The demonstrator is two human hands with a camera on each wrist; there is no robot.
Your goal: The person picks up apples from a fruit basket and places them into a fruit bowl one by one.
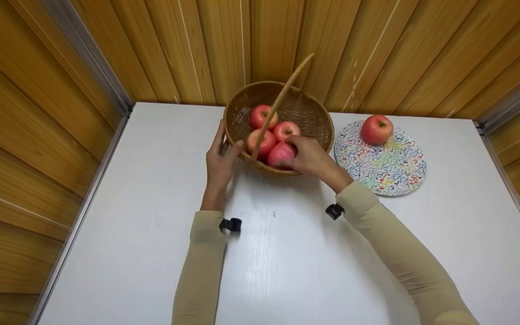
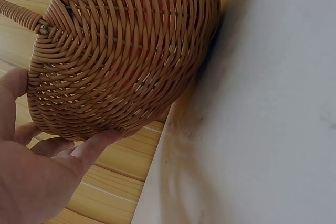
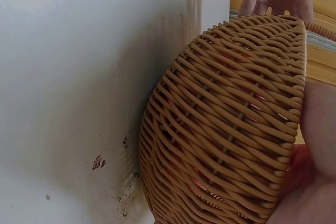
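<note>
A brown wicker basket (image 1: 310, 115) with a tall handle (image 1: 285, 88) stands at the back of the table, several red apples (image 1: 261, 142) inside it. My left hand (image 1: 220, 160) holds its left side, thumb at the rim and fingers along the outer wall; the left wrist view shows this hand (image 2: 42, 177) against the weave. Reaching over the front right rim, my right hand (image 1: 310, 158) grips a pinkish-red apple (image 1: 280, 155) low in the basket. From the right wrist, the basket wall (image 3: 226, 119) hides most of that apple.
Right of the basket lies a round, multicoloured speckled plate (image 1: 379, 164), with one red apple (image 1: 377, 129) near its back edge. Wood-patterned panels (image 1: 273, 40) rise behind and beside the white table (image 1: 151, 203).
</note>
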